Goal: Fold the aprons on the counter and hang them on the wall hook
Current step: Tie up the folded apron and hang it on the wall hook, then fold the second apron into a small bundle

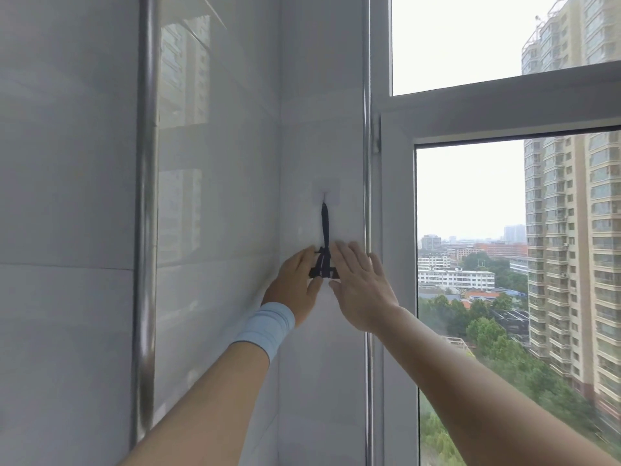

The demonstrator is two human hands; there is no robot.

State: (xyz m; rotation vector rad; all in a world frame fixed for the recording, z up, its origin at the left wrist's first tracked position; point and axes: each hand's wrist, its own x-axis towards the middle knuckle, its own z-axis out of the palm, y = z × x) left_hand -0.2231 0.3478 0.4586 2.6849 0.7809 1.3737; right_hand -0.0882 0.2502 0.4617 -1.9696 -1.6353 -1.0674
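Left hand (295, 280) and flat right hand (361, 290) flank the hanging strap (325, 230).

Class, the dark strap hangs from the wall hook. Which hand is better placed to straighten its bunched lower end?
Probably the left hand: its thumb side meets the strap at its bunched end, below the hook. The right hand lies open just beside it, fingers straight.

Left hand (295, 280): light blue fabric wristband (265, 327) snug round my wrist, faintly creased. Right hand (361, 287): wrist bare. Both my forearms uncovered to frame edge.
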